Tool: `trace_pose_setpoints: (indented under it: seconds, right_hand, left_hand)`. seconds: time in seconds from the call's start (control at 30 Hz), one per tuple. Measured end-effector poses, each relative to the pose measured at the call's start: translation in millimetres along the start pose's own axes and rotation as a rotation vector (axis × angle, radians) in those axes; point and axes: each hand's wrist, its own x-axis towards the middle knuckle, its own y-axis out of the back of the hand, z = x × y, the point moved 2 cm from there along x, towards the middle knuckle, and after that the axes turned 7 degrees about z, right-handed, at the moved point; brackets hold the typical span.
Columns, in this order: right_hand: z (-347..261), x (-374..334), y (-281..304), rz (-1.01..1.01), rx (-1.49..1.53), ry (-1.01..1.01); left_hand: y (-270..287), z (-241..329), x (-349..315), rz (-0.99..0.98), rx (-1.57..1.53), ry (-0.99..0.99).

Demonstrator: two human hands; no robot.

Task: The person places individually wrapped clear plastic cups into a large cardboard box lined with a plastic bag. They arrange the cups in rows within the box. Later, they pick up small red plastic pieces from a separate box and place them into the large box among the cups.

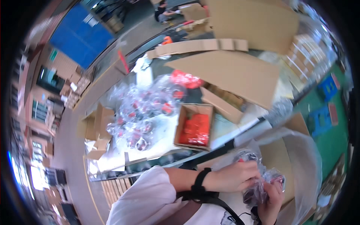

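White sleeve of the person at work lies nearest, head view; a black band circles the left wrist. Left hand: narrow, fingers curled and bunched on clear film of a bagged item. Right hand: just beside it, thumb and fingers bent, gripping the same crumpled film from the other side. Contents show dark and red patches through the plastic; exact form blurred, cannot tell. Bagged item sits between the two hands, above an open large carton whose clear plastic liner bulges at right. Beyond the hands, on a white-topped table: small carton holding red packets; to its left, a heap of clear-bagged pieces with red and silvery parts. Red plastic bag lies at the heap's far edge. Broad cardboard sheet slants across the table's far right portion. Open brown carton stands at the table's left end. To the right, blue plastic stools on green floor. Far background, top: another person, low to the ground near cardboard.
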Motion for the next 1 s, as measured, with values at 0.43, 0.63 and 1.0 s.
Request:
trace_pose_setpoints:
  seconds: [0.43,0.63,1.0]
  right_hand:
    - [-247.6,155.3,-348.3,-0.468,0.388,0.539]
    - [-268.4,175.3,-514.5,-0.52,0.364,0.637]
    - [-257.8,142.1,-424.7,-0.135,0.062,0.61]
  left_hand:
    - [360.2,-47.8,-228.0,0.749,0.441,0.339]
    - [426.3,-141.5,-309.3,0.924,0.532,0.533]
    - [416.3,-133.8,-300.3,0.759,1.153,0.361]
